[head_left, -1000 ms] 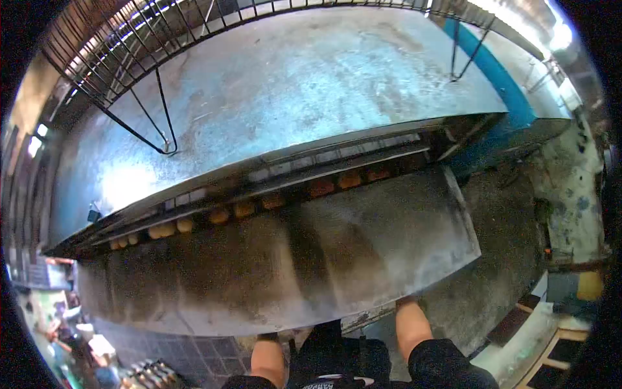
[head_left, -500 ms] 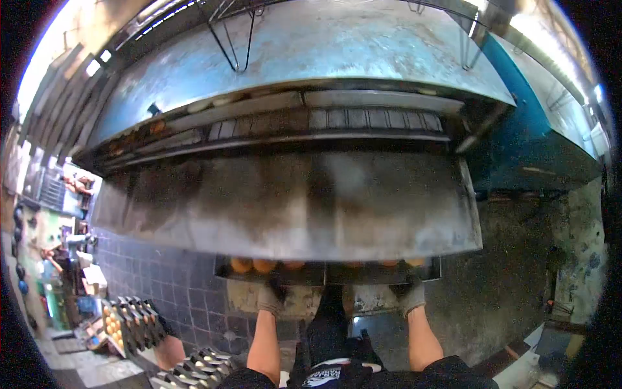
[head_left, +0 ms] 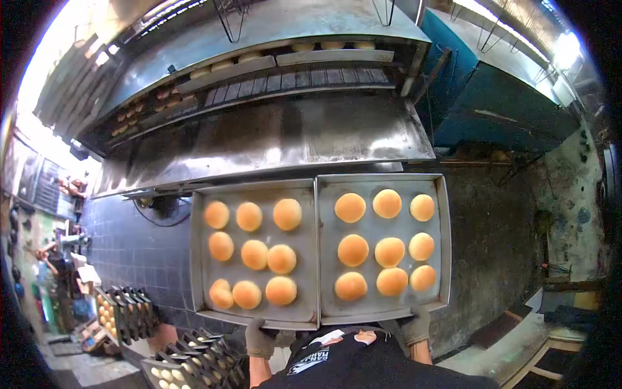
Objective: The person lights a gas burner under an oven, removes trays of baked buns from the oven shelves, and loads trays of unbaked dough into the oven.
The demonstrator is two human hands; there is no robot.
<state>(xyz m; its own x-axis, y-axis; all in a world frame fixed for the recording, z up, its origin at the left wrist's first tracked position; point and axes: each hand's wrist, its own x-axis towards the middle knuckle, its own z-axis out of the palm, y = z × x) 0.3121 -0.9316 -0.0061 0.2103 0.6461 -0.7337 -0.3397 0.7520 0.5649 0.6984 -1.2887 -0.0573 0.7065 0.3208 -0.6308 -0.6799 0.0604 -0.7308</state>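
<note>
Two metal trays lie side by side in front of my torso, a left tray (head_left: 197, 259) and a right tray (head_left: 444, 240), each bearing several round golden buns, such as one bun (head_left: 350, 207). My left hand (head_left: 261, 341), in a grey glove, is closed on the near edge of the left tray. My right hand (head_left: 415, 327), also gloved, is closed on the near edge of the right tray, close to its right corner. The trays partly hide the fingers of both hands.
Beyond the trays is an oven with a metal door (head_left: 272, 133) lowered and more buns inside. A blue cabinet (head_left: 499, 97) stands right. Racks of trays with buns (head_left: 194, 363) are at lower left. At far left, a person (head_left: 48, 256) is partly visible.
The two trays have come out from under the oven door toward my body, with my hands at their near edges. The buns are now fully in view.
</note>
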